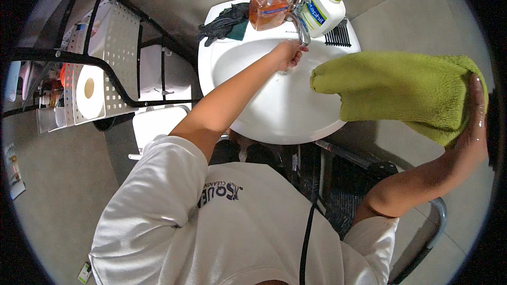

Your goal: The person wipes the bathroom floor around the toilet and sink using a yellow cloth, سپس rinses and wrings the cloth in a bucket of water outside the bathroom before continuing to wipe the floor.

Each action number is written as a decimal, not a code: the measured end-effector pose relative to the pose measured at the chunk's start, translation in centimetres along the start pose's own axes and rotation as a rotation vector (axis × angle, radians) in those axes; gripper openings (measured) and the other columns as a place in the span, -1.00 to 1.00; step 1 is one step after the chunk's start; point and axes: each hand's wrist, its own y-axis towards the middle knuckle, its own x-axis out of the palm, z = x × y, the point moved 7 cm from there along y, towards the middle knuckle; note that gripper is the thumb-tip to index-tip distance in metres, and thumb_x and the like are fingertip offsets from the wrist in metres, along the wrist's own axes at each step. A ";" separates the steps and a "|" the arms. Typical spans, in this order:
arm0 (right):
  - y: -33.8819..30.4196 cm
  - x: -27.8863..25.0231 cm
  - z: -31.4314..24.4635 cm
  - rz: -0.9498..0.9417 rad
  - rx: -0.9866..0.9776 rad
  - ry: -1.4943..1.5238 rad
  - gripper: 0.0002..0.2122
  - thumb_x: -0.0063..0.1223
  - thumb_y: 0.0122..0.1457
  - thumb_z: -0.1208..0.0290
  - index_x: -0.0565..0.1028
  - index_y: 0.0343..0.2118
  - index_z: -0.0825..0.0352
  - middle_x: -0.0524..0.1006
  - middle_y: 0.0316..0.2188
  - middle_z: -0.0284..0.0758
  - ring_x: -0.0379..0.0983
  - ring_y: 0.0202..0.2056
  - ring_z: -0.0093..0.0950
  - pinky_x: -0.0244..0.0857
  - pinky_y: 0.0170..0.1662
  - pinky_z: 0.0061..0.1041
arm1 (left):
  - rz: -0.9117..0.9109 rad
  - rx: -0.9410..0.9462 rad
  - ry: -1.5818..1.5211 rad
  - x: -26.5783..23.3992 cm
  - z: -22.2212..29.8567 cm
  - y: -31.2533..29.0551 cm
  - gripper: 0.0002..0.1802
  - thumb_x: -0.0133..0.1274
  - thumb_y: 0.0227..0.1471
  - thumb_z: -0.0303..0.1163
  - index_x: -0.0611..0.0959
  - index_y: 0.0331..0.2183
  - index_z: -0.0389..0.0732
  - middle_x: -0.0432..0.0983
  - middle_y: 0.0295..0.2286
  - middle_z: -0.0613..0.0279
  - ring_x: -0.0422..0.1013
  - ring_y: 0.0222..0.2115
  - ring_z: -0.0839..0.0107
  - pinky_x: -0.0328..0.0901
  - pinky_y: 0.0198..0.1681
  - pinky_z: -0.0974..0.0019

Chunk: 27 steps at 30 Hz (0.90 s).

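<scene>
Just below the spout of the chrome tap (pixel 303 34) is my left hand (pixel 288 55), its fingers curled in; whatever they hold, if anything, is hidden. Under it lies the bowl of the white washbasin (pixel 317 103). Out at the far right, my right hand (pixel 478 108) grips the end of a green towel (pixel 401 92), fingers laid along the cloth and thumb hidden behind it. This hand and its wrist glisten wet. The towel stretches leftward from the hand, its other end over the basin's right rim.
Along the basin's back edge stand an amber soap pump bottle (pixel 268 8) and a white pump bottle (pixel 325 13), with dark gloves (pixel 224 24) and a black ridged rack (pixel 338 34). At left, a black metal shelf (pixel 113 76) holds a perforated white basket (pixel 113 37) and a paper roll (pixel 90 91).
</scene>
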 end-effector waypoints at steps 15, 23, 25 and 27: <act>-9.5 13.3 19.1 -0.787 0.294 -0.506 -0.68 -0.07 0.08 0.31 0.40 -0.14 0.40 0.46 -0.25 -0.11 0.43 -0.26 -0.30 0.25 -0.18 -0.44 | 0.799 0.218 0.776 5.3 1.4 -4.5 -0.68 -0.04 0.00 -0.30 0.47 -0.20 -0.27 0.48 -0.37 0.15 0.44 -0.42 0.35 0.35 -0.31 0.32; -10.6 24.4 25.6 -0.766 0.368 -0.009 -0.65 -0.25 0.17 0.22 0.38 -0.15 0.41 0.44 -0.21 -0.21 0.32 -0.14 -0.36 0.12 -0.03 -0.47 | 0.790 0.482 1.808 10.9 4.7 -6.2 -0.73 0.09 -0.19 -0.36 0.57 -0.36 -0.27 0.47 -0.52 0.12 0.38 -0.58 0.33 0.27 -0.42 0.32; -10.5 24.5 25.8 -0.805 0.419 0.055 -0.62 -0.27 0.17 0.18 0.38 -0.17 0.42 0.44 -0.25 -0.23 0.32 -0.16 -0.37 0.13 -0.05 -0.46 | 0.705 0.347 1.672 11.4 4.8 -6.9 -0.66 0.10 -0.24 -0.41 0.55 -0.29 -0.29 0.48 -0.47 0.04 0.41 -0.47 0.26 0.28 -0.33 0.33; -10.7 25.0 25.9 -0.846 0.466 0.120 -0.60 -0.29 0.18 0.14 0.38 -0.19 0.44 0.45 -0.29 -0.25 0.32 -0.18 -0.37 0.15 -0.06 -0.44 | 0.665 0.393 1.540 10.5 3.7 -7.1 -0.73 0.08 -0.16 -0.37 0.55 -0.35 -0.30 0.48 -0.50 0.10 0.40 -0.47 0.39 0.27 -0.33 0.40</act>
